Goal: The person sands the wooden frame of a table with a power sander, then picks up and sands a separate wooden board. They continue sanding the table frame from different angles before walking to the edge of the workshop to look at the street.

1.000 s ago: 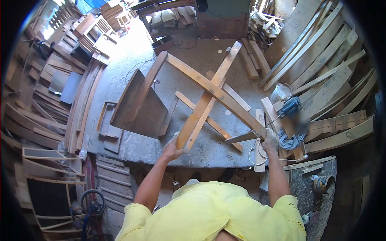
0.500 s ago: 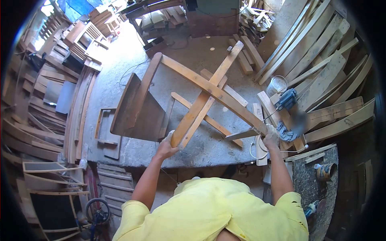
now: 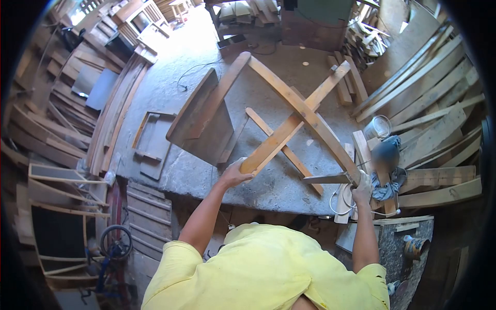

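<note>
A wooden folding chair (image 3: 309, 117) with crossed legs lies tilted on the grey concrete slab (image 3: 204, 178). Its broad brown panel (image 3: 209, 124) is on the left side, joined to a long bar. My left hand (image 3: 237, 173) is closed around the lower end of one crossed leg. On the other side, my right hand (image 3: 363, 187) grips the lower end of the other leg, where a short crosspiece (image 3: 328, 179) meets it. A thinner wooden slat (image 3: 284, 150) runs behind the crossed legs.
Right of the chair are a white bucket (image 3: 380, 127), a grey-blue cloth (image 3: 390, 185), a white cable (image 3: 338, 212) and stacked curved planks (image 3: 439, 181). A shallow wooden frame (image 3: 152, 139) rests at left. Near my right elbow is a can (image 3: 416, 248).
The view has turned, so the chair and surroundings appear shifted right and slightly rotated. Both hands keep their grip on the legs.
</note>
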Demonstrator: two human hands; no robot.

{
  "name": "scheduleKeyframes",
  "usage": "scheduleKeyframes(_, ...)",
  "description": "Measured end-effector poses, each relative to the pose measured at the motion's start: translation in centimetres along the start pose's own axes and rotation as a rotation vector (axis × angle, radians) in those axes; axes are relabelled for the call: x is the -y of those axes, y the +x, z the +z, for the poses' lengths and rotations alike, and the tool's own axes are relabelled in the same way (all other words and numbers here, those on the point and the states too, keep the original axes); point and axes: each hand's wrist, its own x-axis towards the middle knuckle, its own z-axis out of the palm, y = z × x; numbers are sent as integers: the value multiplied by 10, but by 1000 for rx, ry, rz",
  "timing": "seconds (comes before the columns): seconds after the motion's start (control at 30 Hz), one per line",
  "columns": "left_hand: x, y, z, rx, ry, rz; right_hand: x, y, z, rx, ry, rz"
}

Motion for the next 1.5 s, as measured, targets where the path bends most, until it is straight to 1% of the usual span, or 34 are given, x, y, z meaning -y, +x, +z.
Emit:
scheduleKeyframes(0.03,-3,-2,1,0,19,33,1,1,-2,31,-2,21)
scheduleKeyframes(0.07,-5,-6,3,-11,11,26,2,2,-2,27,9,19)
scheduleKeyframes(0.1,-8,-10,5,-51,87,16,0,3,0,29,5,2)
scheduleKeyframes(0.13,-14,-13,7,-92,166,5,-2,4,4,5,-12,2)
scheduleKeyframes(0.2,-6,-11,13,-107,154,-15,-15,7,18,-44,-38,-25)
scheduleKeyframes(0.23,-6,-12,13,-107,153,-23,-16,8,18,-39,-37,-43)
scheduleKeyframes(0.33,-11,-22,18,-110,192,-61,-21,6,16,-147,-10,-102)
scheduleKeyframes(0.37,-13,-26,21,-118,188,-71,-23,4,15,-142,-8,-114)
scheduleKeyframes(0.43,-17,-31,29,-179,148,-45,-24,3,11,-86,-1,-72)
scheduleKeyframes(0.57,-1,-22,31,-178,130,-62,-23,7,19,-81,-19,-69)
scheduleKeyframes(0.63,7,-19,28,-264,143,139,-20,6,20,-80,-31,-79)
scheduleKeyframes(0.67,12,-19,24,-265,140,134,-19,3,18,-80,-46,-75)
scheduleKeyframes(0.73,27,-21,6,-383,-98,-45,-10,-2,9,-68,-28,-79)
scheduleKeyframes(0.8,65,-29,-34,-580,-120,-201,-8,-3,5,-56,-8,-81)
scheduleKeyframes(0.83,70,-37,-57,-744,-11,-339,-9,-5,5,-68,-1,-98)
scheduleKeyframes(0.9,97,-31,-98,-1117,129,-185,-6,-7,3,-74,1,-113)
scheduleKeyframes(0.97,90,-18,-131,-1203,135,101,2,-4,0,-56,-18,-87)
scheduleKeyframes(1.0,94,-10,-143,-1200,135,103,-3,-1,5,-55,-18,-83)
scheduleKeyframes(1.07,110,5,-162,-833,-140,-125,-17,9,23,-38,-30,-101)
scheduleKeyframes(1.1,122,5,-165,-830,-137,-118,-22,9,27,-43,-26,-95)
scheduleKeyframes(1.17,129,5,-172,-918,203,30,-23,10,29,-109,-2,-115)
scheduleKeyframes(1.2,133,4,-172,-917,200,37,-24,11,28,-115,-3,-112)
scheduleKeyframes(1.27,93,-24,-171,-867,114,60,-26,11,24,-69,23,-123)
scheduleKeyframes(1.4,97,-41,-168,-918,168,63,-23,11,24,-86,36,-137)
scheduleKeyframes(1.5,101,-48,-166,-928,66,62,-20,5,23,-85,36,-148)
